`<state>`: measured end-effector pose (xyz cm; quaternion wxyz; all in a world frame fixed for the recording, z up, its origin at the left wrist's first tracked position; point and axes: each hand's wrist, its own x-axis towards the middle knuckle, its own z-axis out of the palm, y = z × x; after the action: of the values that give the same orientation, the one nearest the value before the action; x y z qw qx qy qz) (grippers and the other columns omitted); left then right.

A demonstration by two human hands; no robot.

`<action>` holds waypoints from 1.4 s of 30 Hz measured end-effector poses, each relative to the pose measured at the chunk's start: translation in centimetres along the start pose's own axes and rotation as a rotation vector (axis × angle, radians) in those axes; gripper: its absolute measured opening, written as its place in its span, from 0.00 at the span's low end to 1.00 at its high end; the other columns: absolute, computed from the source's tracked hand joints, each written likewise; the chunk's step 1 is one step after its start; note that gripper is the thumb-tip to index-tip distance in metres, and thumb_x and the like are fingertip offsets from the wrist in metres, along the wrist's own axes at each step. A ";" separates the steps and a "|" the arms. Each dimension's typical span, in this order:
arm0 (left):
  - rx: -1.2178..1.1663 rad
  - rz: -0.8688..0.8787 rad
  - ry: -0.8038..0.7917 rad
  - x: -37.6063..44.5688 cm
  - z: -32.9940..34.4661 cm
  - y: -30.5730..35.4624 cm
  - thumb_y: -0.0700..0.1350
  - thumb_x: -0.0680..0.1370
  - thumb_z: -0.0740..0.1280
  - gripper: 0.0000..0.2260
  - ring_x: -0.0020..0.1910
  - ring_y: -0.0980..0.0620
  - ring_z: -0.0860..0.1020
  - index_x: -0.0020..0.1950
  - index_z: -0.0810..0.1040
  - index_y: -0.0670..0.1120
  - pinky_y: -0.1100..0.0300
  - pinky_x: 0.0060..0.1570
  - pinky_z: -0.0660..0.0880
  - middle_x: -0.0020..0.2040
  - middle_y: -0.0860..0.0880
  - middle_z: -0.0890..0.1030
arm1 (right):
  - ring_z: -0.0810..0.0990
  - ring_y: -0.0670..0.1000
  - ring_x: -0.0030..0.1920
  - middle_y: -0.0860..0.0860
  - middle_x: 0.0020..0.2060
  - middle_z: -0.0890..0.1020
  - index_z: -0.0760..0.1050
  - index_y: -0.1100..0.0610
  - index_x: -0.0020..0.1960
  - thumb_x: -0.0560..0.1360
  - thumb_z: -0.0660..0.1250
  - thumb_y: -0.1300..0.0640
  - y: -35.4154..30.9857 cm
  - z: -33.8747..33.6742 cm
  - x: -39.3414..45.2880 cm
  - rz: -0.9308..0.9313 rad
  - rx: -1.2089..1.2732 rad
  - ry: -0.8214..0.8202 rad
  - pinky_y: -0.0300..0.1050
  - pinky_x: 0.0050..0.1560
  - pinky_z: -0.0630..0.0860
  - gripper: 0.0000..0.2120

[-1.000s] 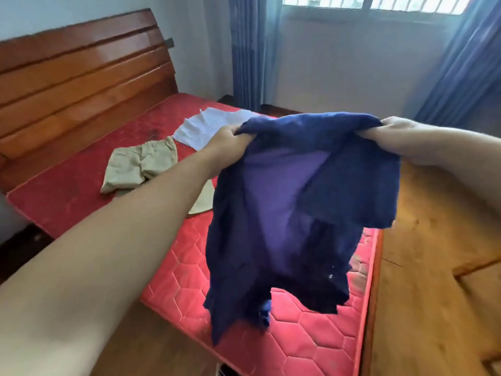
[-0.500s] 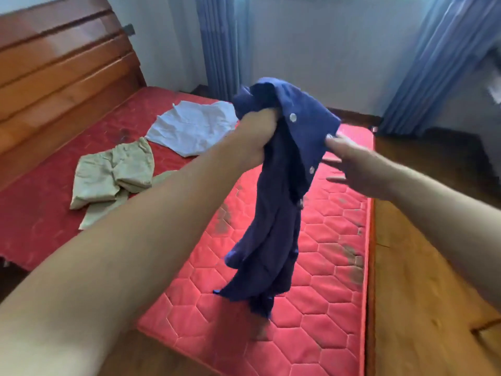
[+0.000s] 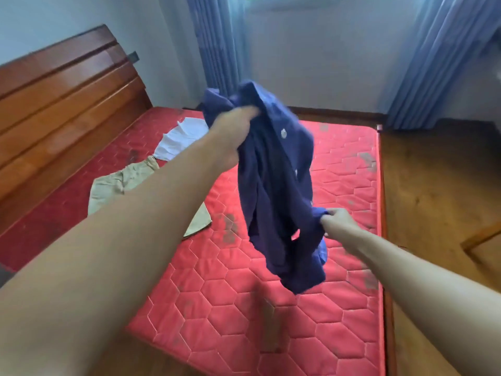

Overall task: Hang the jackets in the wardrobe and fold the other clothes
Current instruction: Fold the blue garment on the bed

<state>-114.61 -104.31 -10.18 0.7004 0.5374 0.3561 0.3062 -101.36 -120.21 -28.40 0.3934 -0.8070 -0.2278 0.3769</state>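
— What's the room?
— A red quilted mattress (image 3: pixel 244 308), wooden headboard (image 3: pixel 62 104), blue curtains (image 3: pixel 217 42). No readable writing.
— The hands?
— The left hand (image 3: pixel 233 137) grips the navy jacket (image 3: pixel 276 191) up top, above the mattress; the right hand (image 3: pixel 336 222) pinches its lower edge.

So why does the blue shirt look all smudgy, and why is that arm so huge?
Head view: the shirt is smeared by motion blur, most at its lower edge, while held by the left hand and right hand; the wide lens swells the near left arm and bends the headboard; soft window daylight, no glare.
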 end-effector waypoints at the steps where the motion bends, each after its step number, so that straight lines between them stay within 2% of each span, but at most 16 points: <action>1: 0.175 -0.041 0.004 0.3 -0.3 -1.1 0.45 0.73 0.71 0.11 0.42 0.47 0.81 0.49 0.75 0.40 0.50 0.47 0.80 0.45 0.42 0.79 | 0.72 0.51 0.39 0.53 0.35 0.77 0.82 0.62 0.48 0.74 0.58 0.66 -0.9 -1.0 -0.5 -0.016 -0.006 -0.014 0.46 0.41 0.71 0.14; 4: 0.593 -0.082 -0.232 0.5 -0.5 -5.0 0.47 0.78 0.66 0.14 0.36 0.46 0.79 0.42 0.76 0.36 0.57 0.37 0.77 0.37 0.43 0.80 | 0.76 0.54 0.41 0.55 0.41 0.79 0.80 0.59 0.51 0.77 0.57 0.63 -4.8 -3.4 -2.6 -0.032 0.133 -0.103 0.48 0.44 0.76 0.13; 6: 0.842 -0.114 -0.300 0.1 0.0 -7.3 0.58 0.69 0.71 0.21 0.43 0.43 0.82 0.49 0.79 0.40 0.51 0.42 0.82 0.44 0.41 0.83 | 0.76 0.55 0.41 0.57 0.42 0.78 0.78 0.57 0.48 0.80 0.56 0.62 -7.4 -4.3 -3.5 -0.058 0.311 -0.118 0.50 0.43 0.76 0.12; 9: 0.823 -0.223 -0.572 -1.0 1.1 -9.3 0.67 0.61 0.75 0.36 0.60 0.49 0.80 0.66 0.75 0.54 0.45 0.59 0.77 0.62 0.51 0.80 | 0.79 0.48 0.31 0.53 0.36 0.75 0.72 0.54 0.42 0.82 0.54 0.63 -11.0 -5.2 -4.3 -0.100 0.662 -0.101 0.43 0.34 0.78 0.14; 11: 0.728 -0.165 -0.740 -1.9 2.0 -10.1 0.58 0.67 0.77 0.33 0.64 0.54 0.77 0.69 0.72 0.53 0.53 0.61 0.76 0.65 0.53 0.78 | 0.75 0.43 0.27 0.50 0.32 0.70 0.68 0.53 0.39 0.83 0.52 0.62 -13.2 -5.6 -4.6 -0.110 0.915 -0.139 0.36 0.28 0.74 0.15; 14: 0.769 0.042 -0.456 -2.2 3.2 -10.7 0.43 0.73 0.75 0.10 0.48 0.55 0.78 0.52 0.79 0.44 0.59 0.46 0.75 0.49 0.51 0.82 | 0.83 0.50 0.37 0.54 0.40 0.81 0.73 0.56 0.51 0.82 0.58 0.57 -14.7 -6.1 -5.0 -0.164 0.943 -0.120 0.41 0.35 0.81 0.06; 17: 0.507 0.027 -0.230 -1.8 3.5 -9.9 0.41 0.75 0.72 0.05 0.45 0.52 0.78 0.49 0.80 0.43 0.57 0.44 0.76 0.46 0.47 0.82 | 0.79 0.47 0.58 0.50 0.59 0.78 0.70 0.54 0.68 0.78 0.67 0.58 -11.6 -7.1 -5.2 -0.443 0.236 -0.182 0.36 0.52 0.77 0.19; 19: 0.430 0.000 -0.256 -1.6 3.1 -9.0 0.41 0.77 0.70 0.04 0.49 0.52 0.80 0.50 0.81 0.46 0.55 0.53 0.77 0.50 0.46 0.83 | 0.74 0.39 0.60 0.42 0.62 0.75 0.65 0.49 0.72 0.73 0.72 0.62 -8.5 -7.1 -5.4 -0.524 -0.184 -0.291 0.29 0.54 0.73 0.31; 20: 0.460 -0.005 -0.284 -1.5 2.9 -8.7 0.41 0.78 0.69 0.04 0.51 0.52 0.80 0.51 0.80 0.47 0.55 0.56 0.77 0.51 0.47 0.83 | 0.75 0.38 0.57 0.42 0.60 0.77 0.67 0.49 0.70 0.72 0.71 0.65 -7.3 -7.0 -5.4 -0.548 -0.277 -0.276 0.29 0.51 0.73 0.29; 22: 0.615 0.000 -0.303 -1.5 2.5 -8.4 0.49 0.76 0.70 0.09 0.54 0.53 0.80 0.54 0.81 0.48 0.56 0.57 0.77 0.54 0.48 0.83 | 0.77 0.45 0.46 0.50 0.46 0.82 0.78 0.56 0.56 0.71 0.62 0.69 -6.2 -7.2 -4.6 -0.590 -0.331 -0.091 0.40 0.43 0.73 0.17; 24: 0.733 0.027 -0.315 -1.7 2.0 -8.0 0.56 0.73 0.72 0.15 0.53 0.54 0.81 0.56 0.81 0.49 0.55 0.56 0.78 0.53 0.50 0.84 | 0.75 0.48 0.42 0.55 0.40 0.82 0.81 0.61 0.48 0.72 0.58 0.70 -6.8 -8.0 -4.4 -0.521 -0.301 0.001 0.44 0.39 0.73 0.14; 28: 0.827 0.087 -0.468 -2.5 0.9 -6.8 0.51 0.67 0.78 0.24 0.54 0.62 0.80 0.61 0.76 0.58 0.65 0.53 0.77 0.56 0.59 0.82 | 0.81 0.48 0.42 0.48 0.41 0.85 0.83 0.51 0.45 0.77 0.57 0.63 -9.7 -10.9 -5.6 -0.392 -0.305 -0.080 0.42 0.43 0.79 0.17; 30: 0.941 0.117 -0.474 -2.5 0.8 -7.2 0.46 0.65 0.78 0.32 0.56 0.55 0.80 0.66 0.70 0.54 0.59 0.55 0.77 0.58 0.54 0.81 | 0.83 0.51 0.45 0.50 0.43 0.85 0.83 0.51 0.45 0.78 0.58 0.61 -11.7 -12.1 -6.4 -0.387 -0.263 -0.053 0.47 0.46 0.80 0.16; 35: 1.311 0.215 -0.163 -1.6 0.5 -7.2 0.48 0.69 0.66 0.17 0.48 0.43 0.79 0.57 0.72 0.52 0.49 0.48 0.78 0.48 0.49 0.81 | 0.84 0.56 0.46 0.54 0.42 0.86 0.83 0.52 0.45 0.77 0.59 0.55 -15.7 -13.7 -8.6 -0.422 -0.355 0.081 0.54 0.49 0.80 0.13; 38: 1.099 0.264 -0.048 -0.9 0.7 -6.9 0.47 0.72 0.65 0.10 0.46 0.47 0.78 0.52 0.78 0.51 0.53 0.47 0.76 0.47 0.51 0.82 | 0.83 0.55 0.40 0.55 0.39 0.85 0.82 0.57 0.43 0.77 0.59 0.54 -17.3 -14.3 -9.8 -0.440 -0.291 0.135 0.50 0.43 0.79 0.14; 42: 0.608 0.111 -0.142 -0.5 2.3 -7.0 0.43 0.79 0.62 0.09 0.43 0.52 0.77 0.51 0.81 0.42 0.52 0.47 0.76 0.47 0.46 0.83 | 0.80 0.53 0.35 0.58 0.36 0.84 0.81 0.60 0.41 0.77 0.62 0.48 -17.9 -15.1 -10.0 -0.451 -0.308 0.200 0.46 0.38 0.76 0.17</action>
<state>-112.63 -107.58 -16.53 0.5132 0.7607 0.3516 0.1850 -96.88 -123.40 -3.55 0.3606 -0.8193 -0.4162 0.1593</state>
